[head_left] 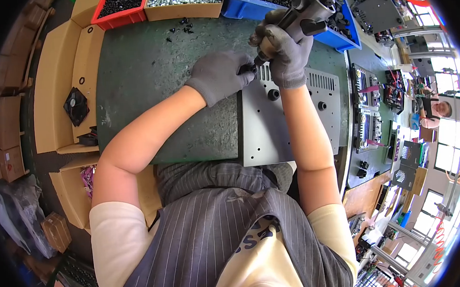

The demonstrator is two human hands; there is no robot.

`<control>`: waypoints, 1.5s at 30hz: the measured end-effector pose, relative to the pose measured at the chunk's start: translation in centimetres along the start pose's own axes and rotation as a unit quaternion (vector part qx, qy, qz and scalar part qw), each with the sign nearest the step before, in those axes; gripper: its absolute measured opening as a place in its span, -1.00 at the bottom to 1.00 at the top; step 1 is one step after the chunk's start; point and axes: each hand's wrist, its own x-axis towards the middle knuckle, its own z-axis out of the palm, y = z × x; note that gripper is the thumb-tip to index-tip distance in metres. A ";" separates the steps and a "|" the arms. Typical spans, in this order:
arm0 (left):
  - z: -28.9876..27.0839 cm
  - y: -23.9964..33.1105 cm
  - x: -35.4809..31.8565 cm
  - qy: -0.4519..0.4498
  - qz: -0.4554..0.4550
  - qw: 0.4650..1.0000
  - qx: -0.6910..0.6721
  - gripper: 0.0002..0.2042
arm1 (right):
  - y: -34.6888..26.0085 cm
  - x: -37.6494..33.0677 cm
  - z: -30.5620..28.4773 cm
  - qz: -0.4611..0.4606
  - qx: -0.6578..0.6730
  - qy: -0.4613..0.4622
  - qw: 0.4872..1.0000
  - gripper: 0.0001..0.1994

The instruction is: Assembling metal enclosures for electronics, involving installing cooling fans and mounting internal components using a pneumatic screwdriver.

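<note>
A flat grey metal plate (267,134) with vent slots and several small holes lies on the green work table, its near edge by my lap. Two round black feet (273,94) stand apart on its face. My right hand (289,56), in a grey glove, is wrapped round a power screwdriver (311,10) whose tip points down at the plate's far left corner. At that corner my gloved left hand (222,73) is closed, thumb and fingers round a small black piece (247,68), which looks like another foot. The glove and driver tip partly hide it.
Along the far edge stand a red bin (120,9) of black screws, a cardboard box (184,9) of silver screws and blue bins (347,43) of black parts. Loose black screws (185,25) lie nearby. An open carton (56,95) stands left. Another person (436,112) is far right.
</note>
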 end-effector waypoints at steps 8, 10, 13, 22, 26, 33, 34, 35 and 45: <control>-0.1 0.9 0.2 -0.020 -0.018 1.000 0.000 -0.74 | 0.2 0.6 -0.5 0.008 0.020 -0.037 0.999 -0.65; -0.1 0.9 0.3 -0.013 -0.007 1.000 -0.022 -0.74 | -0.2 1.5 -1.0 0.017 -0.008 -0.096 0.995 -0.58; 1.6 -0.7 0.6 0.062 -0.006 0.989 -0.133 -0.75 | -1.8 0.5 -1.2 -0.001 0.007 -0.055 0.998 -0.55; -0.5 -1.4 -2.6 -0.001 -0.242 0.560 -0.792 -0.78 | -6.4 -6.0 -2.9 -0.054 0.246 -0.015 0.968 -0.55; 0.7 1.1 -4.2 0.012 -0.193 0.624 -0.757 -0.72 | -6.4 -7.8 -3.8 -0.086 0.278 0.014 0.957 -0.57; 2.1 6.4 -6.2 -0.138 -0.177 0.536 -0.814 -0.69 | -8.0 -10.1 -6.5 -0.186 0.303 -0.011 0.935 -0.57; 2.4 6.7 -6.3 -0.133 -0.183 0.538 -0.812 -0.69 | -8.2 -10.2 -6.8 -0.202 0.298 -0.020 0.933 -0.57; 2.6 7.0 -6.5 -0.159 -0.164 0.522 -0.822 -0.68 | -8.2 -10.2 -7.0 -0.220 0.293 -0.028 0.930 -0.57; 3.3 8.1 -7.0 -0.227 -0.136 0.461 -0.847 -0.69 | -8.1 -11.2 -8.1 -0.235 0.290 -0.134 0.918 -0.55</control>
